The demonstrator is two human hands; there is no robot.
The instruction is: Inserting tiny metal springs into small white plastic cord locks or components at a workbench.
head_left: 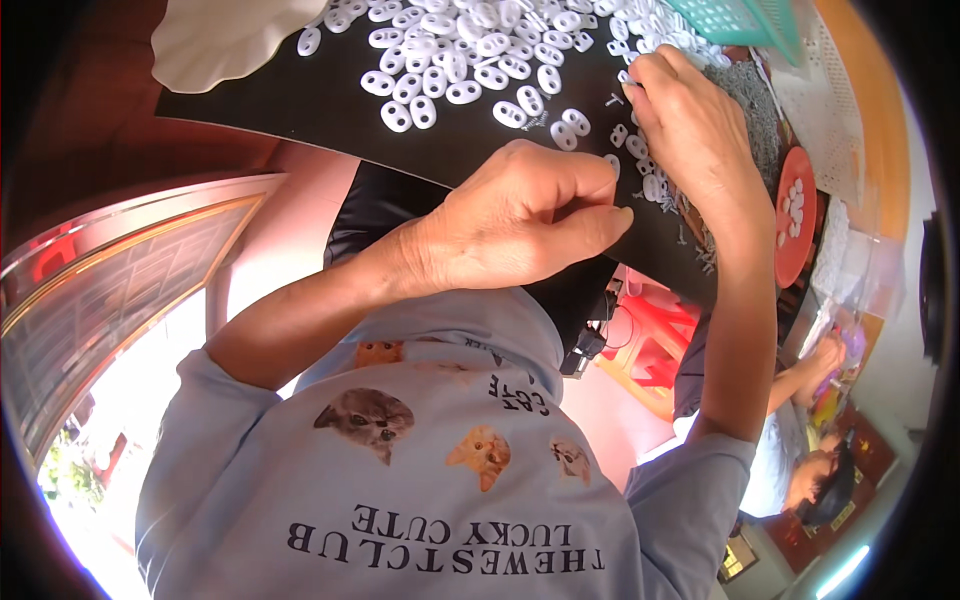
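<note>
Left side: wood-framed glass panel [120, 262], bright opening below, green foliage [70, 468] seen through it. Upper left: pale scalloped-edged dish [225, 40]. Lower middle: red plastic stool [655, 345] on pale pink floor [608, 410], small black device [585, 348] with thin cable near it. Lower right: co-worker [772, 465] in pale top, dark red panel [872, 448] close by, lit white tube [843, 573] near bottom rim

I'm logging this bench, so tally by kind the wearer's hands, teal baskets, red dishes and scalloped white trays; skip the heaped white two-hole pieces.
Wearer's hands: 2 (left hand, right hand)
Teal perforated basket: 1
Red round dish: 1
Scalloped white tray: 1
Total: 5
</note>
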